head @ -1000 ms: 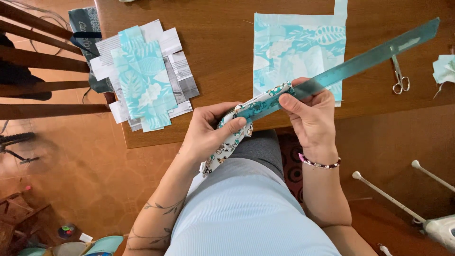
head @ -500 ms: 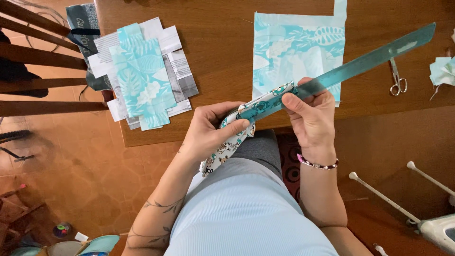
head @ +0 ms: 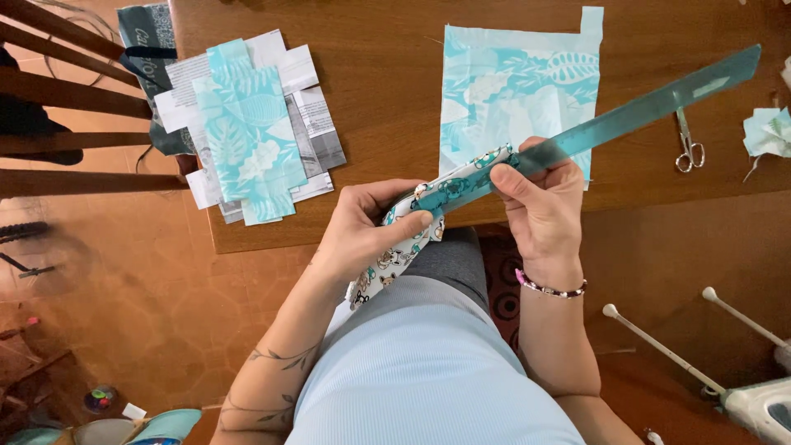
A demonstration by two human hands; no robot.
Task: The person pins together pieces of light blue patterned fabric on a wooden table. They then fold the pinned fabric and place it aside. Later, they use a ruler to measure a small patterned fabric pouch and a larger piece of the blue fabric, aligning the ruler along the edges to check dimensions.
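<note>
My left hand (head: pixel 367 231) grips a narrow strip of white patterned fabric (head: pixel 394 255) at the wooden table's front edge. The strip's lower end hangs over my lap. My right hand (head: pixel 540 198) pinches a long translucent teal ruler (head: pixel 651 103) together with the strip's upper end. The ruler slants up to the right over the table, and its near end lies along the strip. Behind my right hand a square of light blue leaf-print fabric (head: pixel 515 91) lies flat on the table.
A stack of paper pieces topped with a blue leaf-print fabric strip (head: pixel 247 132) lies at the table's left. Small scissors (head: pixel 688 148) and a fabric scrap (head: pixel 770 132) are at the right. Wooden chair rails (head: pixel 74 95) stand far left; white legs of a stand (head: pixel 667 354) are lower right.
Both hands and the ruler have stayed nearly in place. The view has shifted slightly, nothing else differs.
</note>
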